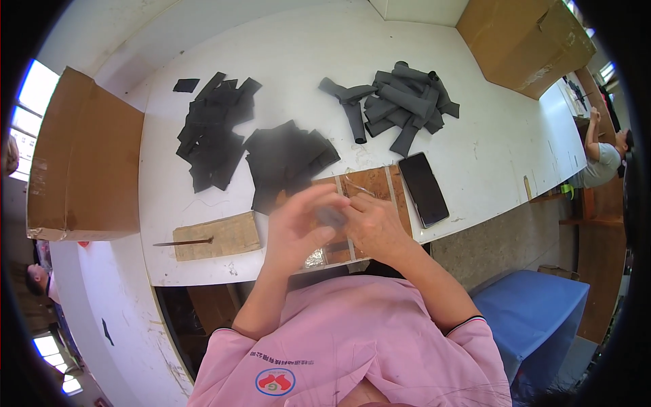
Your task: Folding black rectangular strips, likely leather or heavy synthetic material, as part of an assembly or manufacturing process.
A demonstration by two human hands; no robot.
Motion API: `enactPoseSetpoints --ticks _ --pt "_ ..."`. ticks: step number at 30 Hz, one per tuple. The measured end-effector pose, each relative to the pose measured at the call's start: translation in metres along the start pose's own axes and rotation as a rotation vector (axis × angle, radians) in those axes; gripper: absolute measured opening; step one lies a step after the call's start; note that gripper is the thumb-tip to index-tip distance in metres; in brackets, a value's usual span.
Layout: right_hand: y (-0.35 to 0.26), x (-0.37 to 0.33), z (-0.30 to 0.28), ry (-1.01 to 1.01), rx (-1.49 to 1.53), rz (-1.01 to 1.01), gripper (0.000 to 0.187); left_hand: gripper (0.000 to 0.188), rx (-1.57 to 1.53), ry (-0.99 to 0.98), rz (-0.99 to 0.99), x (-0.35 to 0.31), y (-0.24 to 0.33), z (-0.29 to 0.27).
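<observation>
My left hand (302,220) and my right hand (377,229) meet over a brown board near the table's front edge. Between them is a small dark grey piece (331,216), smeared by motion; it looks like soft sheet material. The left thumb and fingers curve around it, while the right fingers are bent and pinched at its right side. Just beyond the left hand lies a pile of flat black pieces (285,159), with a second black pile (213,132) farther left. Dark grey rolled tubes (410,102) are heaped at the far right.
The brown board (399,197) has light strips across it. A black phone (424,190) lies to its right. At left, a thin pointed rod (183,242) rests on a tan pad (234,234). Cardboard boxes stand left (88,163) and far right (522,44). A blue-covered stool (536,305) is at right.
</observation>
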State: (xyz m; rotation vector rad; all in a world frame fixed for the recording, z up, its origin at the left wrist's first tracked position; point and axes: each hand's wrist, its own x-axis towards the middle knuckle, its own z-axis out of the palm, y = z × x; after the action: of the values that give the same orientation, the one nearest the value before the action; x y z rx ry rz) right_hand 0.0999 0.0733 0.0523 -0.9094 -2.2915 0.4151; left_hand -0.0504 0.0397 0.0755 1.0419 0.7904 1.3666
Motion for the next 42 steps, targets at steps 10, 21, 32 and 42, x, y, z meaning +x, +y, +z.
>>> enactPoseSetpoints --ticks 10,21,32,42 --pt "0.006 -0.002 0.004 -0.079 0.090 0.061 0.011 0.011 0.236 0.082 0.047 0.001 -0.008 0.004" --pt "0.009 -0.008 0.010 -0.045 0.118 0.039 0.013 0.018 -0.063 -0.081 0.166 0.005 -0.003 0.001" --pt "0.009 -0.015 0.016 -0.015 0.129 0.083 0.009 0.015 0.159 0.043 0.200 0.004 0.002 0.009" --pt "-0.011 0.011 -0.029 0.020 0.090 0.000 0.018 0.014 -0.208 0.205 0.292 -0.002 0.012 0.001"
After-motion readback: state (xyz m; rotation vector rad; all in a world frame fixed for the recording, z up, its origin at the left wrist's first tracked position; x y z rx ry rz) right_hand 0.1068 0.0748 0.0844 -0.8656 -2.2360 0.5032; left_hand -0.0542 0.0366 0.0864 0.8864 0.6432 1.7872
